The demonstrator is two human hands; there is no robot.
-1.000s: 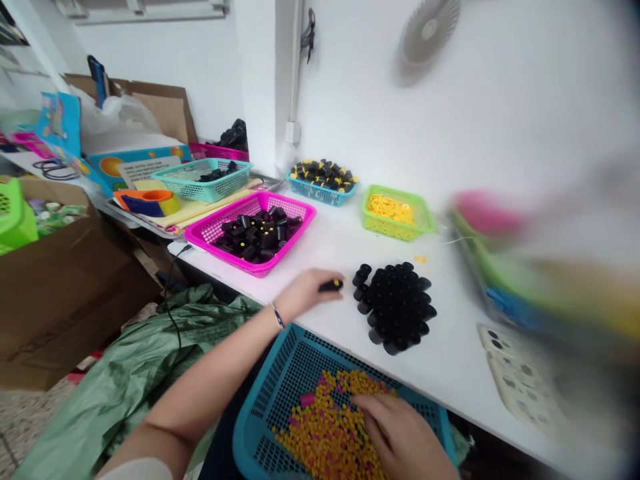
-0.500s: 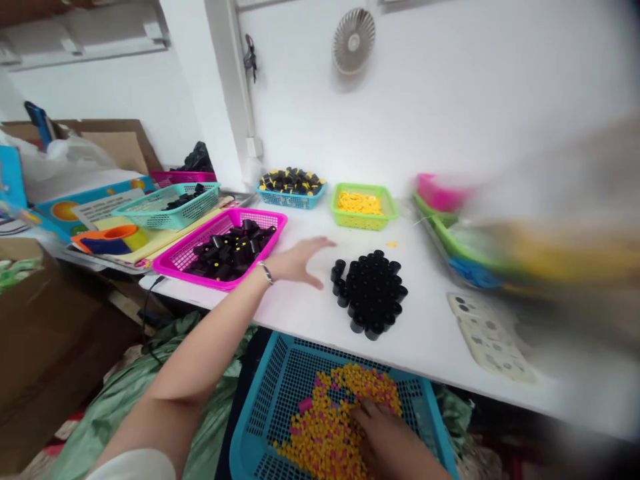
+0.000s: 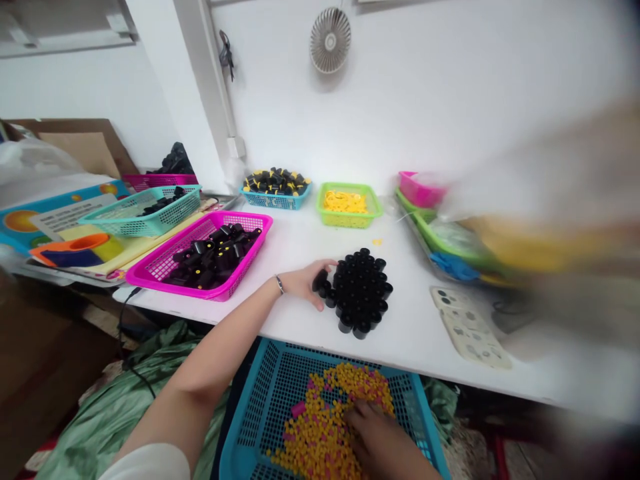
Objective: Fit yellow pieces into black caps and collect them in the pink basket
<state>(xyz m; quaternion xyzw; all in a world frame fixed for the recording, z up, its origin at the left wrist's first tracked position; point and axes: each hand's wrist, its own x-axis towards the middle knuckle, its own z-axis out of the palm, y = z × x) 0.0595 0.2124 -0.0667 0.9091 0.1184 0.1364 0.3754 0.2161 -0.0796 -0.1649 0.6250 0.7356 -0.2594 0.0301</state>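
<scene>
My left hand (image 3: 306, 283) reaches over the white table to the left edge of a tight cluster of black cylindrical caps (image 3: 361, 290). Its thumb and fingers are spread, curving around the outermost caps at that edge. My right hand (image 3: 373, 427) is down in a large blue basket (image 3: 245, 407), among many small yellow pieces (image 3: 320, 437) mixed with pink ones. Its fingers are curled together, and their tips are hidden against the pieces. A larger pink piece (image 3: 298, 409) lies left of that hand.
A magenta basket (image 3: 143, 275) of black parts stands left. Behind are a blue basket (image 3: 277, 200) of black-and-yellow parts and a green basket (image 3: 350, 221) of yellow parts. A patterned phone (image 3: 470, 327) lies right, beside a blurred person. A fan (image 3: 331, 41) is on the wall.
My left hand has moved right, from the gap beside the cluster to its outermost caps. My right hand stays among the yellow pieces. The view has shifted slightly right.
</scene>
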